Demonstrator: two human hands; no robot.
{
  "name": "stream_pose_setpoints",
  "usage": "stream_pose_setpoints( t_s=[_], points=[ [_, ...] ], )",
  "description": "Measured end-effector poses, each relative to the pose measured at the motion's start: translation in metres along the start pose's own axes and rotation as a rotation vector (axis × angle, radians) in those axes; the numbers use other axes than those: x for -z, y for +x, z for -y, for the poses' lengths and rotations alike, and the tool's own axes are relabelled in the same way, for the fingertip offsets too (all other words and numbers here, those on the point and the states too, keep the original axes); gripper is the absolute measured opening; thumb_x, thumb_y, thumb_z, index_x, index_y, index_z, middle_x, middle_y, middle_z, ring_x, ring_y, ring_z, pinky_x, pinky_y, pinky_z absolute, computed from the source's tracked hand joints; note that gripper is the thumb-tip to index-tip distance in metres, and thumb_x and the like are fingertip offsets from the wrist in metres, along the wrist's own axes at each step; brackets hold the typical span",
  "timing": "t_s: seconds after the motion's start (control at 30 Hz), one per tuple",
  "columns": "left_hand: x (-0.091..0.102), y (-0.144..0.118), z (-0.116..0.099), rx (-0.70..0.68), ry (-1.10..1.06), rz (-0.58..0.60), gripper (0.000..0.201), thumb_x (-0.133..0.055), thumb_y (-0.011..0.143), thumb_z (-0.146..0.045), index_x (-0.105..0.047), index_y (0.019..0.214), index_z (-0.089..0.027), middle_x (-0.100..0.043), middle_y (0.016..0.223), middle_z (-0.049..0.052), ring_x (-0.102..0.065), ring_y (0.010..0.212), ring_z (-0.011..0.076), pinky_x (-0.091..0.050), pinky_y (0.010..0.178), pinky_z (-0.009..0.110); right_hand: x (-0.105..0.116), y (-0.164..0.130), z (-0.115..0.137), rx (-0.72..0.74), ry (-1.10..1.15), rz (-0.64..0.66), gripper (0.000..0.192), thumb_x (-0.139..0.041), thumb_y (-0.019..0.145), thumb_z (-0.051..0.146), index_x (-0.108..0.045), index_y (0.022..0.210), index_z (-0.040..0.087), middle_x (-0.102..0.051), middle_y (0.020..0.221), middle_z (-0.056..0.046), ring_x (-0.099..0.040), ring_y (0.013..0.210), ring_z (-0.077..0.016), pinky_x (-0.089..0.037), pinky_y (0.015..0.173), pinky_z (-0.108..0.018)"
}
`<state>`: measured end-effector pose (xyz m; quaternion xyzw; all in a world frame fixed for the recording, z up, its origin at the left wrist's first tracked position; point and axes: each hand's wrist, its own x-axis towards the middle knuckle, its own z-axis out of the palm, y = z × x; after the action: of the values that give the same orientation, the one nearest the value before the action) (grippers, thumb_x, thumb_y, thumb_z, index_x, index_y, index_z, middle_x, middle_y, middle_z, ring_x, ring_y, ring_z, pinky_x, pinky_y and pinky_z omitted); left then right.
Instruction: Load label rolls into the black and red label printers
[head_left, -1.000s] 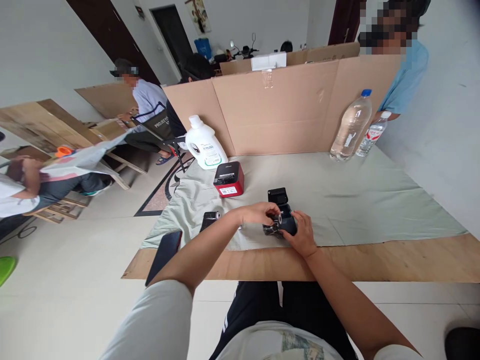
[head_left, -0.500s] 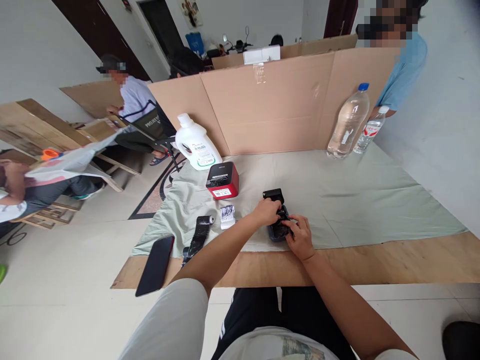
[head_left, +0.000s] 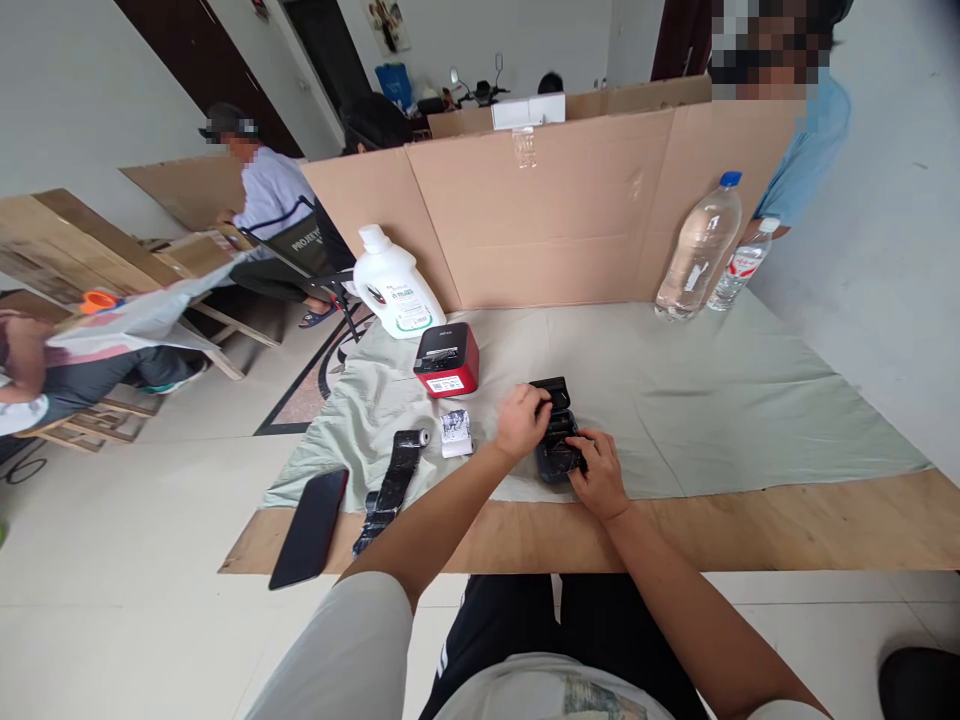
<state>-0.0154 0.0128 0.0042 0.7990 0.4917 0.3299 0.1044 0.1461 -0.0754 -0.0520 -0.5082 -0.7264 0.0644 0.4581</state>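
Note:
A small black portable printer [head_left: 559, 458] lies on the cloth before me with its lid [head_left: 555, 388] tipped open, away from me. My left hand [head_left: 523, 420] is closed at the lid's left edge, its fingertips on the lid. From the other side, my right hand [head_left: 600, 475] grips the printer's body, with the fingers over its right edge and near the paper bay. What sits inside the bay is dark and partly covered by my fingers. Left of my hands stands a small paper roll [head_left: 455, 434] with dark print. Beside it a black-printed strip [head_left: 401, 475] trails from another roll.
A red and black box-shaped printer [head_left: 448, 360] and a white jug [head_left: 397, 285] stand at the back left. A phone [head_left: 309, 530] lies at the front left edge. Two water bottles [head_left: 699, 245] stand by a cardboard screen [head_left: 540, 215]. Other people sit or stand beyond the table.
My left hand has drawn back from the printer's bay to the lid, moving left. My right hand stays at the printer's right side. More of the bay shows now.

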Motion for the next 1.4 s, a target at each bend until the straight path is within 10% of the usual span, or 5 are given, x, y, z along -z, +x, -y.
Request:
stream_pose_setpoints(
  t_s=[0.17, 0.53, 0.77, 1.0, 1.4],
  points=[
    [-0.004, -0.013, 0.015, 0.232, -0.318, -0.100, 0.050, -0.032, 0.095, -0.045, -0.041, 0.134, -0.014, -0.048, 0.132, 0.015, -0.043, 0.125, 0.0248, -0.034, 0.105, 0.043, 0.000, -0.001, 0.000, 0.006, 0.053, -0.004, 0.037, -0.056, 0.071, 0.021, -0.058, 0.108, 0.018, -0.051, 0.114, -0.012, -0.048, 0.105, -0.0273, -0.043, 0.093, -0.047],
    [-0.015, -0.067, 0.001, 0.142, -0.373, -0.084, 0.048, -0.034, 0.093, -0.050, -0.053, 0.122, -0.017, -0.053, 0.121, 0.013, -0.047, 0.118, 0.0223, -0.035, 0.105, 0.042, -0.002, -0.003, -0.008, -0.133, 0.149, -0.043, 0.047, -0.039, 0.090, 0.045, -0.043, 0.130, 0.021, -0.045, 0.134, -0.014, -0.040, 0.128, -0.0277, -0.037, 0.102, -0.053],
    [-0.037, -0.063, -0.016, 0.575, -0.768, -0.012, 0.056, -0.037, 0.092, -0.052, -0.037, 0.139, -0.022, -0.034, 0.149, 0.007, -0.031, 0.137, 0.0206, -0.024, 0.114, 0.036, -0.013, -0.005, -0.014, -0.197, 0.176, 0.117, 0.054, -0.033, 0.094, 0.047, -0.036, 0.141, 0.020, -0.048, 0.139, -0.012, -0.045, 0.128, -0.0240, -0.038, 0.106, -0.047],
    [-0.052, -0.043, -0.032, 0.543, -0.892, -0.056, 0.050, -0.044, 0.091, -0.037, -0.040, 0.138, -0.021, -0.040, 0.145, 0.008, -0.037, 0.133, 0.0211, -0.027, 0.112, 0.038, -0.006, -0.006, -0.017, -0.290, 0.246, -0.082, 0.050, -0.026, 0.096, 0.045, -0.047, 0.133, 0.019, -0.053, 0.135, -0.011, -0.046, 0.128, -0.0208, -0.037, 0.107, -0.045],
    [-0.064, -0.039, -0.021, 0.575, -0.856, -0.066, 0.043, -0.046, 0.084, -0.016, -0.049, 0.127, -0.019, -0.057, 0.127, 0.009, -0.056, 0.114, 0.0191, -0.048, 0.095, 0.036, -0.011, -0.003, -0.016, -0.273, -0.023, -0.071, 0.049, -0.024, 0.097, 0.041, -0.059, 0.120, 0.016, -0.061, 0.124, -0.013, -0.054, 0.119, -0.0242, -0.045, 0.097, -0.046]
  ],
)
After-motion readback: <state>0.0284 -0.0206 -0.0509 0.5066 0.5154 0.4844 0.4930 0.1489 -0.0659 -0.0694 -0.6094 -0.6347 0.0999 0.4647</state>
